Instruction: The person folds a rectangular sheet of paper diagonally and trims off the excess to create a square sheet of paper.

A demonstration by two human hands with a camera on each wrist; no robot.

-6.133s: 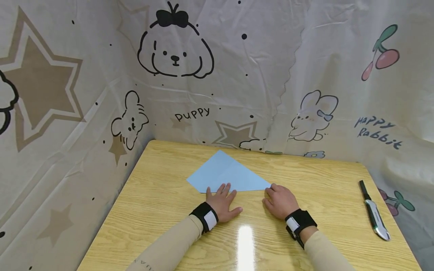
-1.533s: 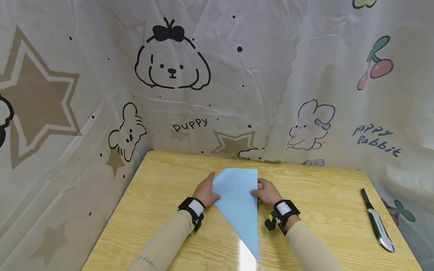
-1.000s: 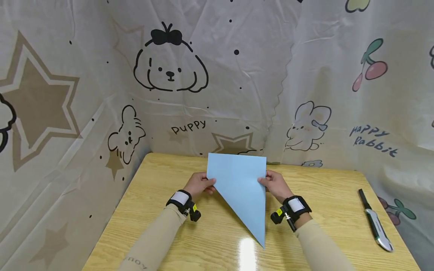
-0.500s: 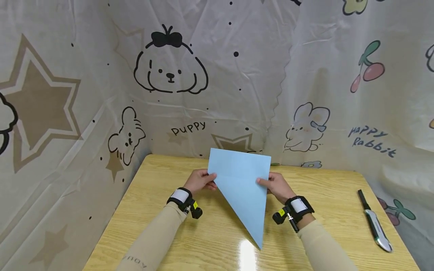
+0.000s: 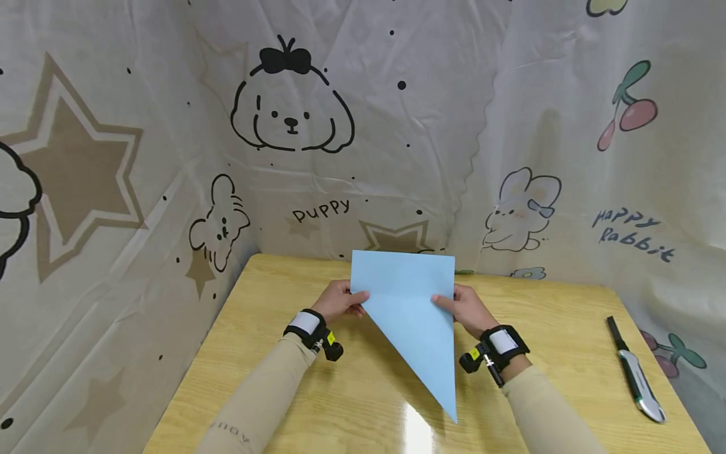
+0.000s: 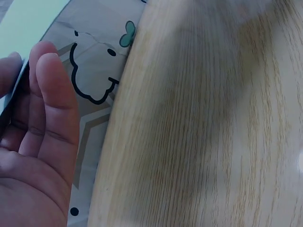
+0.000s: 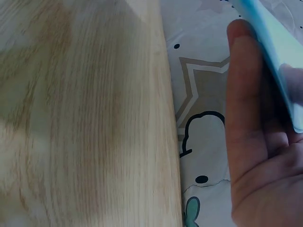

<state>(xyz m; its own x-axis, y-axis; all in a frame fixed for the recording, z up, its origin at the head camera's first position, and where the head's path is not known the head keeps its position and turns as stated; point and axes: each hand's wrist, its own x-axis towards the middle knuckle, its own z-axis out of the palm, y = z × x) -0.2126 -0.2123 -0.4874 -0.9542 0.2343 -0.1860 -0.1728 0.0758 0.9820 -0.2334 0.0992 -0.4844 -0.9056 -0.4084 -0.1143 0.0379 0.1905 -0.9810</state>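
Blue paper point(image 5: 411, 309) lifted and turned

The paper point(image 5: 405, 309) looks matt, the wooden table point(image 5: 567, 340) glossy.

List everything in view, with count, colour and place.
Rectangular wood-grain table: 1, yellowish brown, under the work
Flat paper sheet tapering to a point: 1, light blue, mid-table, pinched at both side edges
Slim knife-like hand tool: 1, silver, dark green and black, table's right side
Cartoon-printed sheet backdrop: off-white, behind and beside the table; number of pieces unclear
Strap-on wristbands: 2, black with white patches, one per wrist
Long sleeves: 2, beige, one per arm
Bare hands: 2, left hand and right hand at the paper's edges
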